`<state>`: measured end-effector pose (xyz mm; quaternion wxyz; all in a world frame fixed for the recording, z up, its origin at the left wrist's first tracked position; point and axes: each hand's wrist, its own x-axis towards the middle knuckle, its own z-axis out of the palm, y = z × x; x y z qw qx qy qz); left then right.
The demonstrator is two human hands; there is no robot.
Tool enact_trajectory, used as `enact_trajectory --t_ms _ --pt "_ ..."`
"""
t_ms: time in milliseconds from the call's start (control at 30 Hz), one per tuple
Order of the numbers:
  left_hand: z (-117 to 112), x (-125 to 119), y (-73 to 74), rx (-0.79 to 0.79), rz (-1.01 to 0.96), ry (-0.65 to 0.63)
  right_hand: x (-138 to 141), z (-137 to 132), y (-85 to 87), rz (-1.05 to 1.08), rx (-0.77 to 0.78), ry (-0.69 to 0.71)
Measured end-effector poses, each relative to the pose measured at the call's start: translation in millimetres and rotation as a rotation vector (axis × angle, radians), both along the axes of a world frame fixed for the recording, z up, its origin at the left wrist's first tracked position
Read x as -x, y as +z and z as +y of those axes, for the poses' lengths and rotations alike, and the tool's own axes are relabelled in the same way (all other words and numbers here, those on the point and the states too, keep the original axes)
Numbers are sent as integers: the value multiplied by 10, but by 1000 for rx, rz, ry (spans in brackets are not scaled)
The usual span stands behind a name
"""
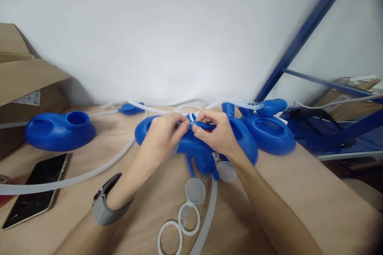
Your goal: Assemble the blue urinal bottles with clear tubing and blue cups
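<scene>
My left hand (163, 135) and my right hand (217, 131) meet over a blue plastic container (197, 149) in the middle of the table. The fingers of both hands pinch a small blue tube piece (203, 125) and the end of a translucent white hose (182, 121) right above the container. A watch with a grey band sits on my left wrist (106, 203). Below the container hang translucent caps and rings (191, 203) joined by a strip.
Another blue container (60, 129) lies at the left, a third blue container (271, 131) at the right. A phone (36, 189) lies face up at the left edge. Long translucent hoses (89, 171) cross the table. Cardboard boxes (24, 75) stand far left, a blue metal frame (308, 28) right.
</scene>
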<state>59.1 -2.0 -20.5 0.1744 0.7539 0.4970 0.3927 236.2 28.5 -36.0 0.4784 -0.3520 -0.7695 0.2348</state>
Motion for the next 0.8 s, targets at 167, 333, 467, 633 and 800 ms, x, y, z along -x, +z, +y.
enact_trajectory --t_ms 167,333,467,633,800 --pt "-17 -3 -39 -68 28 13 17 -40 16 -34 -47 -48" --pt "-44 -12 -57 -147 64 9 7 -71 51 -66 -110 -51" --pt "-38 -38 -89 -245 103 -1 -11 -88 89 -81 -132 -50" --pt "-29 -64 -128 -282 126 -10 -25 -115 130 -107 -140 -46" --pt "-38 -76 -90 -221 112 -4 -38 -107 135 -88 -101 -22"
